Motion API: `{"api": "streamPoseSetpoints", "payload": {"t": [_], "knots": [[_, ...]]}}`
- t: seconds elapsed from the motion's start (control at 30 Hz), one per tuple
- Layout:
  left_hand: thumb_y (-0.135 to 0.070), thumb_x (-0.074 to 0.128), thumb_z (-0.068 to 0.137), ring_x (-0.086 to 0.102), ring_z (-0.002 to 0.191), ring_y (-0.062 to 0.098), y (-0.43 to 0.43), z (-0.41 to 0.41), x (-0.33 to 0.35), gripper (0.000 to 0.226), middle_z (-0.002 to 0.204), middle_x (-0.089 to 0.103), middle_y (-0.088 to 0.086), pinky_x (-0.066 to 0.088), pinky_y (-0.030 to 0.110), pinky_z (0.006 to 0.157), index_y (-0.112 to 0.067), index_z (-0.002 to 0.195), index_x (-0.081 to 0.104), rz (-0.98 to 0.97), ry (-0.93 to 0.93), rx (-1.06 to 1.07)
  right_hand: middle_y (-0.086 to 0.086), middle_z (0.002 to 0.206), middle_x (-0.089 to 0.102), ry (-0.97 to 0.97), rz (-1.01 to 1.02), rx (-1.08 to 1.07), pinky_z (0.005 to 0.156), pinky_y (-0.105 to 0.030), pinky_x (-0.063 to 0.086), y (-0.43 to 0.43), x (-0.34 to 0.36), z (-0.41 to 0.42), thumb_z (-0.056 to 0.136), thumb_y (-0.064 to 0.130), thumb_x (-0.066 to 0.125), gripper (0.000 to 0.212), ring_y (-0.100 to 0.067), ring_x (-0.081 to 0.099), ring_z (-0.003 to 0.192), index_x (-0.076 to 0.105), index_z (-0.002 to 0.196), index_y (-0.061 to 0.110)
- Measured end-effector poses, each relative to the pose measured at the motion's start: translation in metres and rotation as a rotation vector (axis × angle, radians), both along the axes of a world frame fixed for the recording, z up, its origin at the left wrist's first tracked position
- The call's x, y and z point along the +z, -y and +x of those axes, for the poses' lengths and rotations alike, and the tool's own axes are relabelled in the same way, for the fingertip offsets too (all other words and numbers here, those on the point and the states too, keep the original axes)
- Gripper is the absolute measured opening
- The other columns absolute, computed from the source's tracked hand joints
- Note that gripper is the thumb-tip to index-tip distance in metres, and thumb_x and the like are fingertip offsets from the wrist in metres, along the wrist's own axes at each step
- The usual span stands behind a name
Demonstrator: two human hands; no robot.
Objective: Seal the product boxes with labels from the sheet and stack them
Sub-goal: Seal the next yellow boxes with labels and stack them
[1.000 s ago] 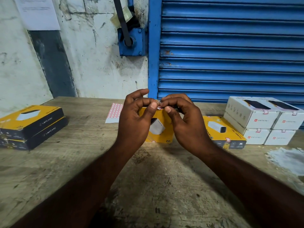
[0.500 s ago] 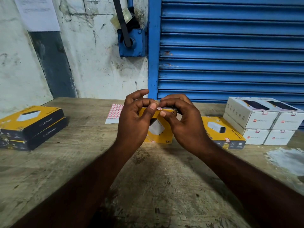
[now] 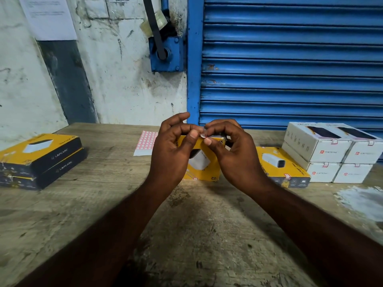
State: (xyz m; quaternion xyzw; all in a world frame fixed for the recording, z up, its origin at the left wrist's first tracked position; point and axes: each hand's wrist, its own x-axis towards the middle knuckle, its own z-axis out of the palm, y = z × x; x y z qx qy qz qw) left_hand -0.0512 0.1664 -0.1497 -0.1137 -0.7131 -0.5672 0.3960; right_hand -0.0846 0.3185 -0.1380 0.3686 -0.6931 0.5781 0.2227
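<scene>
At the worn wooden table (image 3: pixel 196 224), your left hand (image 3: pixel 172 156) and right hand (image 3: pixel 235 156) meet with fingers curled, both pinching a small red-edged label (image 3: pixel 202 135) at the far top edge of the yellow box (image 3: pixel 204 168) in the middle. The label sheet (image 3: pixel 146 141) lies flat just behind your left hand. To the right sit a second yellow box (image 3: pixel 279 164) and four stacked white boxes (image 3: pixel 331 154); two stacked yellow-and-black boxes (image 3: pixel 39 160) sit far left. A blue shutter (image 3: pixel 290 69) closes the background.
</scene>
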Motion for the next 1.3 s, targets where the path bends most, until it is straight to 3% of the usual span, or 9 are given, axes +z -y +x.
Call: {"api": "streamPoseSetpoints", "payload": {"t": [0.23, 0.37, 0.43, 0.53, 0.6, 0.7, 0.9, 1.1, 1.3], "knots": [[-0.011, 0.058, 0.096, 0.047, 0.134, 0.003, 0.0009, 0.0024, 0.0007, 0.030, 0.144, 0.053, -0.004, 0.042, 0.028, 0.112, -0.036, 0.111, 0.067, -0.124, -0.014, 0.047, 0.005, 0.113, 0.067, 0.070, -0.011, -0.004, 0.092, -0.033, 0.050, -0.0028, 0.0018, -0.0016, 0.090, 0.008, 0.072, 0.019, -0.006, 0.061, 0.113, 0.067, 0.092, 0.026], [-0.004, 0.064, 0.095, 0.047, 0.135, 0.003, 0.0031, 0.0010, 0.0002, 0.035, 0.142, 0.054, -0.004, 0.036, 0.013, 0.109, -0.035, 0.111, 0.067, -0.151, -0.008, 0.071, 0.005, 0.114, 0.067, 0.087, -0.008, 0.029, 0.089, -0.022, 0.047, -0.0045, 0.0048, 0.0013, 0.091, 0.017, 0.075, 0.017, -0.004, 0.062, 0.111, 0.065, 0.093, 0.032], [-0.004, 0.065, 0.094, 0.048, 0.134, 0.003, 0.0031, 0.0004, 0.0003, 0.034, 0.140, 0.055, -0.004, 0.035, 0.010, 0.107, -0.033, 0.110, 0.068, -0.172, -0.022, 0.099, 0.007, 0.113, 0.068, 0.074, -0.006, 0.014, 0.091, -0.024, 0.047, -0.0045, 0.0045, 0.0013, 0.092, 0.023, 0.074, 0.011, -0.005, 0.062, 0.112, 0.066, 0.091, 0.031], [-0.006, 0.066, 0.094, 0.049, 0.132, 0.002, 0.0038, -0.0007, -0.0002, 0.028, 0.138, 0.057, -0.004, 0.035, 0.008, 0.105, -0.030, 0.106, 0.068, -0.177, -0.032, 0.125, 0.009, 0.109, 0.067, -0.070, 0.018, -0.101, 0.099, -0.023, 0.042, -0.0052, 0.0042, 0.0013, 0.092, 0.027, 0.074, 0.007, -0.011, 0.061, 0.113, 0.068, 0.089, 0.028], [-0.011, 0.066, 0.093, 0.050, 0.131, 0.002, 0.0038, -0.0012, -0.0010, 0.023, 0.137, 0.058, -0.004, 0.035, 0.008, 0.105, -0.031, 0.104, 0.068, -0.182, -0.040, 0.137, 0.009, 0.103, 0.067, -0.257, 0.057, -0.232, 0.094, -0.018, 0.036, -0.0069, 0.0066, 0.0027, 0.090, 0.025, 0.076, 0.006, -0.014, 0.058, 0.108, 0.070, 0.089, 0.023], [-0.016, 0.065, 0.092, 0.050, 0.131, 0.003, 0.0034, -0.0013, -0.0011, 0.020, 0.137, 0.058, -0.005, 0.036, 0.008, 0.104, -0.032, 0.103, 0.068, -0.184, -0.035, 0.146, 0.014, 0.090, 0.065, -0.414, 0.051, -0.288, 0.084, -0.025, 0.039, -0.0091, 0.0097, 0.0050, 0.089, 0.021, 0.077, 0.007, -0.014, 0.055, 0.092, 0.072, 0.088, 0.016], [-0.014, 0.066, 0.091, 0.050, 0.129, 0.001, 0.0039, -0.0008, -0.0004, 0.022, 0.135, 0.058, -0.005, 0.037, 0.012, 0.105, -0.033, 0.102, 0.068, -0.182, -0.035, 0.138, 0.015, 0.088, 0.065, -0.359, 0.047, -0.218, 0.077, -0.038, 0.047, -0.0083, 0.0053, 0.0030, 0.092, 0.019, 0.074, 0.003, -0.017, 0.056, 0.091, 0.072, 0.093, 0.017], [-0.022, 0.064, 0.089, 0.051, 0.129, 0.002, 0.0018, 0.0003, 0.0002, 0.020, 0.134, 0.059, -0.007, 0.039, 0.018, 0.107, -0.039, 0.099, 0.066, -0.175, -0.041, 0.139, 0.016, 0.090, 0.065, -0.311, 0.055, -0.186, 0.078, -0.032, 0.045, -0.0088, 0.0082, 0.0028, 0.093, 0.018, 0.072, 0.002, -0.016, 0.054, 0.092, 0.072, 0.095, 0.018], [-0.021, 0.063, 0.089, 0.051, 0.129, 0.001, 0.0026, -0.0004, 0.0008, 0.018, 0.134, 0.059, -0.006, 0.039, 0.019, 0.108, -0.034, 0.102, 0.067, -0.177, -0.046, 0.140, 0.018, 0.091, 0.066, -0.217, 0.095, -0.155, 0.083, -0.016, 0.041, -0.0087, 0.0096, 0.0018, 0.094, 0.019, 0.070, 0.024, -0.010, 0.052, 0.099, 0.070, 0.118, 0.025]]}}
